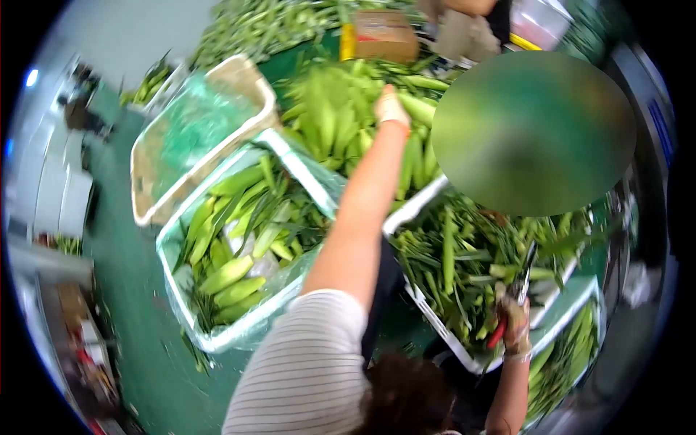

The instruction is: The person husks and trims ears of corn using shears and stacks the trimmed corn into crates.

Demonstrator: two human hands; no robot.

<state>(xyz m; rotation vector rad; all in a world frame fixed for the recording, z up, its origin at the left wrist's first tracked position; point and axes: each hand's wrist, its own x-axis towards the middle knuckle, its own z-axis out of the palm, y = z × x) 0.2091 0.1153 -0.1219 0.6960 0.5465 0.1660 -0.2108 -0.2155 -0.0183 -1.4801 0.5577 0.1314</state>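
Note:
My left hand (391, 107), in a light glove, is stretched forward over a heap of green corn ears in husk (330, 109). It is up against the end of one ear of corn (418, 109); its fingers are mostly hidden, so its grip is unclear. My right hand (515, 322), also gloved, is closed round the red handles of a pair of pruning shears (523, 275). The shears' metal blades point up and away, above a white crate (435, 319) full of cut leaves and husk trimmings (464, 261).
A plastic-lined crate (206, 337) with corn ears stands at left, beside a beige crate (141, 210) holding green plastic film. Another lined crate (596, 319) is at lower right. A cardboard box (388, 36) and a seated person (464, 32) are at the back. A blurred oval hides the upper right.

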